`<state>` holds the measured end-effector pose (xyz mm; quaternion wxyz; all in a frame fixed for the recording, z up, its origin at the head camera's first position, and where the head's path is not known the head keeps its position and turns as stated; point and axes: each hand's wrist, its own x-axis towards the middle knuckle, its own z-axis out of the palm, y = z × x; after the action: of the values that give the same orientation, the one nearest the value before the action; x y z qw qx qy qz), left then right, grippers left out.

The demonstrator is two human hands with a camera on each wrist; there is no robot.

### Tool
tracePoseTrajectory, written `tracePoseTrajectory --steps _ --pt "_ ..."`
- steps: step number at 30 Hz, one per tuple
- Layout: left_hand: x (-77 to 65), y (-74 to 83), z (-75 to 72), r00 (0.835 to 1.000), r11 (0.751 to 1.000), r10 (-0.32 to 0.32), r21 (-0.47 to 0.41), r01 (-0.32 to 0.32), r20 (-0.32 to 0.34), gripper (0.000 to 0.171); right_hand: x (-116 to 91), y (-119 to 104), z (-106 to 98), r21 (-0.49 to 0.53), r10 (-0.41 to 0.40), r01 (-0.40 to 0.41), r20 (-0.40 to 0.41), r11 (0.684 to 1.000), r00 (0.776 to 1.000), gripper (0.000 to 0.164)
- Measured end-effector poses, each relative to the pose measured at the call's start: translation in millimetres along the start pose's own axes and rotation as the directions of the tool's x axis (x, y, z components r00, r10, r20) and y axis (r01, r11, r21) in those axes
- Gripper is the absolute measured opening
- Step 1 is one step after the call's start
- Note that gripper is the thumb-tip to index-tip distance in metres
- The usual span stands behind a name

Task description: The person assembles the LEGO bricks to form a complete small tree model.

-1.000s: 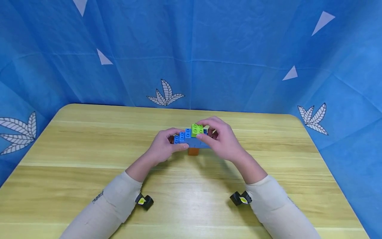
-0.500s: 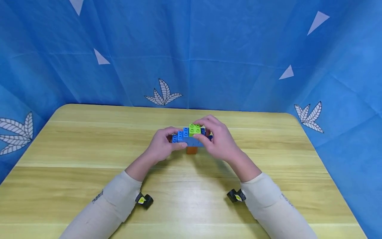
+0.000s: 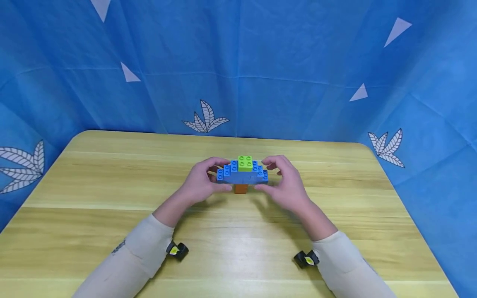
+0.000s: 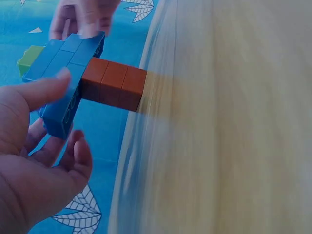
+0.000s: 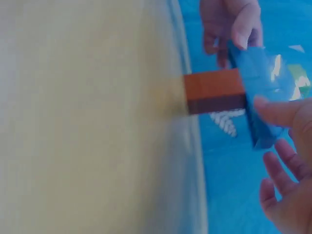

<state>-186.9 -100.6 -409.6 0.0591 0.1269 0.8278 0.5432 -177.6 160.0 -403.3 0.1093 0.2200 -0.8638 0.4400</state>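
A tree-like stack of toy building bricks stands upright at the table's middle. Its orange-brown column (image 3: 241, 188) carries stepped rows of blue bricks (image 3: 242, 178), topped by a lime-green brick (image 3: 245, 163). My left hand (image 3: 201, 180) is around the left end of the blue rows, thumb in front and fingers behind, loosely bent. On the other side, my right hand (image 3: 285, 182) frames the right end the same way, with a gap showing between fingers and bricks. Both wrist views show the column's side (image 4: 114, 84); whether either thumb touches the blue bricks, I cannot tell.
The wooden table (image 3: 238, 240) stretches out around the stack. Behind it hangs a blue cloth (image 3: 298, 62) with white triangles and leaf prints. Small black wrist cameras (image 3: 178, 251) sit at both cuffs.
My right hand has let go of the lime-green brick, which stays on top, and moved right and down to the stack's right end. My left thumb has slid lower, below the blue front.
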Motion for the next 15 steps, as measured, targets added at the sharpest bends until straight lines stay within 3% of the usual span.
tracePoseTrajectory --steps 4,7,11,15 --pt "-3.2 -1.3 -5.2 0.996 0.999 0.041 0.013 -0.040 -0.073 0.045 -5 11 -1 0.023 0.019 -0.018 -0.026 1.000 0.999 0.044" --pt "-3.5 -2.6 -7.6 0.995 0.999 0.046 0.013 -0.045 -0.093 0.037 -4 16 0 0.059 0.010 -0.006 -0.063 0.998 0.998 0.036" --pt "0.3 -5.0 -7.7 0.992 0.999 0.035 0.025 -0.033 -0.120 0.037 2 21 3 0.089 0.027 -0.020 -0.079 0.996 0.996 0.034" --pt "6.8 -8.1 -5.4 0.986 0.999 0.030 0.027 -0.026 -0.163 0.037 9 24 5 0.121 0.106 -0.098 -0.060 0.988 0.993 0.033"
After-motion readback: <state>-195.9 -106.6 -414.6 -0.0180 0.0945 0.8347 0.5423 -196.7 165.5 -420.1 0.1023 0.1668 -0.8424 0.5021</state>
